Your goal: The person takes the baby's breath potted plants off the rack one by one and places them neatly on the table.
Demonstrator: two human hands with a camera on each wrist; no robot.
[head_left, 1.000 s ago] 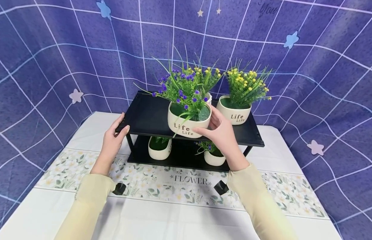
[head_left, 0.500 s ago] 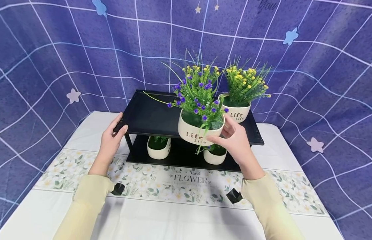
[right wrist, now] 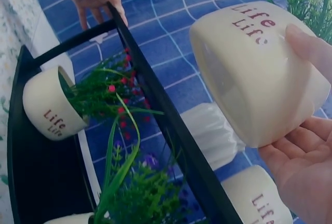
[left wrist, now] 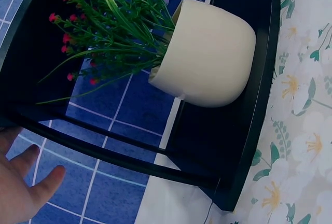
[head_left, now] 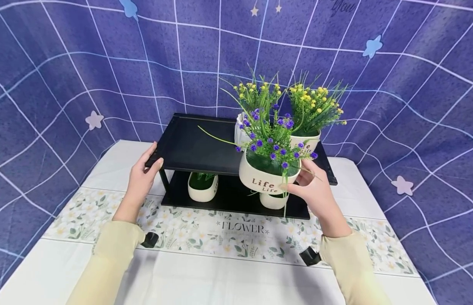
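Note:
My right hand (head_left: 313, 190) grips a cream flowerpot (head_left: 265, 176) marked "Life", with its thumb on the front wall and its fingers behind. Purple flowers (head_left: 276, 146) and long grass blades grow from this pot. The pot overlaps the front edge of the black shelf's upper board (head_left: 198, 144) in the head view. Seen from the right wrist, its pale underside shows above the board. At the shelf's left end, my left hand (head_left: 141, 178) rests against the corner with its fingers spread and fairly straight.
On the upper board stand a yellow-flowered "Life" pot (head_left: 313, 142) and a ribbed white pot (head_left: 241, 131) behind the held one. The lower board (head_left: 230, 197) carries a red-flowered pot (left wrist: 207, 53) and a partly hidden pot (head_left: 272, 202). A purple grid-patterned curtain (head_left: 107, 76) hangs behind.
My right hand has carried the purple-flowered pot to the right and toward me, uncovering the ribbed white pot behind. My left hand stays at the shelf's corner.

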